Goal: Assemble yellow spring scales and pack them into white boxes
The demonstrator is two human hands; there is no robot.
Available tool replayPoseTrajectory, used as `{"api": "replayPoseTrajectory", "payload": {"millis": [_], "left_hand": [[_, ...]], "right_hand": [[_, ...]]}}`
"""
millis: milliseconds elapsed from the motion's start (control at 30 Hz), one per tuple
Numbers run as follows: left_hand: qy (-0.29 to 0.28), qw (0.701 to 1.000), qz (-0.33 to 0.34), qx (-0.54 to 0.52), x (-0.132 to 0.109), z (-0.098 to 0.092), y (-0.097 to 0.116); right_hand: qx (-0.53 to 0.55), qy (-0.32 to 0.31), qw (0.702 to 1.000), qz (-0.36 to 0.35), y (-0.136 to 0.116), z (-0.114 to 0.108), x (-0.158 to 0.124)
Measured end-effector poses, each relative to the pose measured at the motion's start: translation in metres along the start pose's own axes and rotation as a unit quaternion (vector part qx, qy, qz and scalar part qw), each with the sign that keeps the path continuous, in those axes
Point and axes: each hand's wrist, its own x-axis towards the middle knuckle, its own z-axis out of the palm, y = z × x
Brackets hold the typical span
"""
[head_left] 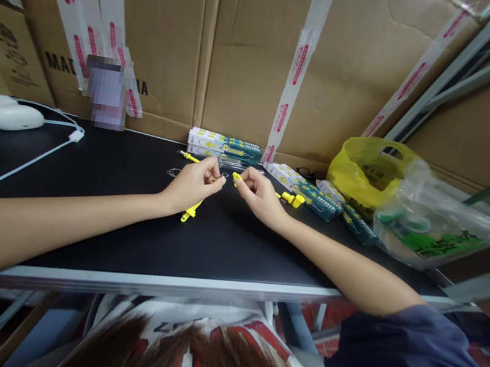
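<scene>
My left hand (194,185) is closed in a pinch on a small bent metal wire (224,175), whose looped end sticks out past the fingertips. Opposite it, a short gap away, my right hand (262,195) pinches a small yellow plastic piece (236,177). Under my left hand lies a yellow plastic part (191,211) on the black tabletop (216,247). A thin yellow rod with a metal tip (188,156) shows behind that hand. Beside my right wrist are another yellow plastic part (293,200) and what looks like a small dark spring (283,201).
Green-and-white printed boxes (225,146) lie at the back, with more (306,192) to the right. A yellow plastic bag (363,171) and a clear bag (432,232) stand at the right. A white device (14,116), cables (27,174) and a blurred upright object (106,93) occupy the left.
</scene>
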Motion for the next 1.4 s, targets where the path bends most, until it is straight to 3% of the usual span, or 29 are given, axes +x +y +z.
{"api": "replayPoseTrajectory", "payload": {"millis": [100,200,467,933,1133,1400], "left_hand": [[-0.004,1.000,-0.004,0.002,-0.0012,0.0004,0.0024],[-0.007,1.000,-0.006,0.005,-0.0019,0.0006,0.0047],[-0.021,1.000,-0.009,-0.003,-0.0022,0.0010,0.0033],[-0.022,1.000,-0.011,0.003,-0.0015,0.0015,0.0023],[-0.025,1.000,-0.001,0.019,-0.0009,0.0014,-0.0003],[-0.030,0.999,0.004,0.040,0.0001,0.0001,-0.0014]], "right_hand": [[-0.110,0.021,0.993,-0.025,0.0083,-0.0034,0.0012],[-0.149,0.012,0.988,-0.031,0.0095,-0.0022,0.0007],[-0.121,-0.017,0.992,-0.039,0.0084,0.0058,-0.0007],[-0.145,-0.012,0.988,-0.043,0.0082,0.0044,-0.0014],[-0.195,-0.007,0.980,-0.050,0.0090,0.0043,-0.0013],[-0.320,-0.020,0.947,-0.032,0.0110,0.0041,-0.0014]]}}
